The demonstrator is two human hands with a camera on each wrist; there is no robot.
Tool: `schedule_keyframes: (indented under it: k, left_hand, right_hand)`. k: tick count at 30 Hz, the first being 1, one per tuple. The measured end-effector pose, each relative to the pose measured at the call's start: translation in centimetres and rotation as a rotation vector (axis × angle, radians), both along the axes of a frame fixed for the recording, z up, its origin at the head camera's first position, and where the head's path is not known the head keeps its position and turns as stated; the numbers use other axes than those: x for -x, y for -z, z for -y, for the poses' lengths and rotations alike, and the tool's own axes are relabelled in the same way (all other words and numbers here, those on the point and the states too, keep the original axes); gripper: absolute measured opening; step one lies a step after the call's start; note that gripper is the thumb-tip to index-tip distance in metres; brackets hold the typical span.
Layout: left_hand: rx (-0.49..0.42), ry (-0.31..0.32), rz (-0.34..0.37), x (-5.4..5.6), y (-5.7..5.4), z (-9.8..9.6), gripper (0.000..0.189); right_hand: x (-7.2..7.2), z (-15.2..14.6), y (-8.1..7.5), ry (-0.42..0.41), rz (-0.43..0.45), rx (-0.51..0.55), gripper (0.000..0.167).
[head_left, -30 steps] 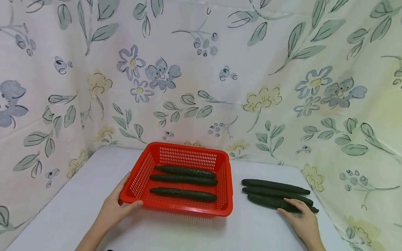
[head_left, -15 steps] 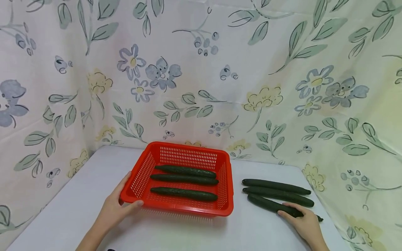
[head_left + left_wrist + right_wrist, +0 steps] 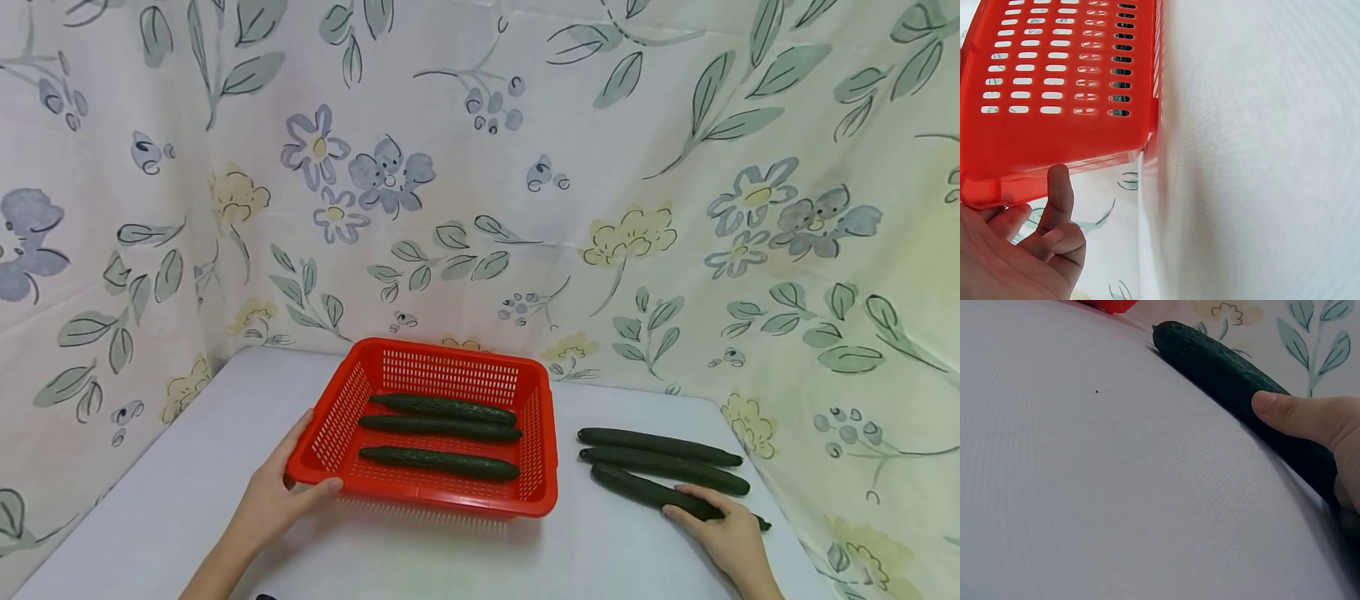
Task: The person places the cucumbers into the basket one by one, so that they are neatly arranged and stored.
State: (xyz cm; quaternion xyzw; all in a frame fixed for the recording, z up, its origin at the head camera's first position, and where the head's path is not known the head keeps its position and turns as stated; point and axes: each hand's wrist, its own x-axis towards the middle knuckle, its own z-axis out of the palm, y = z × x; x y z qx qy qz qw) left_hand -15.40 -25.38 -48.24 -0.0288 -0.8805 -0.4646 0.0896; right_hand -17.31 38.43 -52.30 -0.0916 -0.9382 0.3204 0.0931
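My left hand holds the near left corner of a red plastic basket, thumb along the front rim and fingers at the left side. In the left wrist view, fingers bend up against the basket's rim. Three dark green cucumbers lie inside it, roughly parallel. To the right, my right hand grips the nearest of three cucumbers on the table, the slanted one. The right wrist view shows my thumb pressed on this cucumber's side; the other fingers are mostly hidden.
Two more cucumbers lie side by side just behind the held one. A white cloth covers the table. Floral fabric hangs close behind and along both sides. A small dark object shows at the bottom edge.
The right-hand cucumber's near right end has swung toward me, away from the two behind it, with my right hand shifting slightly right and down. The left hand and basket stay put.
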Motion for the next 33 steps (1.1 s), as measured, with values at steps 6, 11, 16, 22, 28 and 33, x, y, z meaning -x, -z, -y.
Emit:
schedule_keyframes:
  k: [6, 11, 16, 22, 28, 33]
  left_hand:
    - [-0.002, 0.001, 0.004, 0.0, 0.0, 0.0, 0.108]
    - [-0.007, 0.007, -0.007, 0.0, -0.1, 0.0, 0.108]
    - [-0.010, 0.009, -0.025, 0.0, 0.0, -0.1, 0.107]
    - [-0.017, 0.006, -0.030, -0.1, 0.1, -0.1, 0.107]
    - [-0.012, 0.007, -0.022, -0.2, 0.2, 0.0, 0.107]
    - [-0.004, 0.011, -0.037, 0.0, 0.1, 0.1, 0.107]
  right_hand:
    - [-0.2, 0.3, 0.1, 0.000, -0.049, 0.038, 0.059]
    - [-0.2, 0.5, 0.3, 0.003, -0.122, 0.034, 0.052]
    - [-0.1, 0.8, -0.1, 0.002, -0.184, 0.033, 0.048]
    - [-0.4, 1.3, -1.1, 0.035, -0.218, 0.035, 0.046]
    - [-0.8, 1.6, -2.8, 0.094, -0.256, 0.105, 0.045]
    - [-1.2, 1.7, -4.2, 0.096, -0.301, 0.152, 0.043]
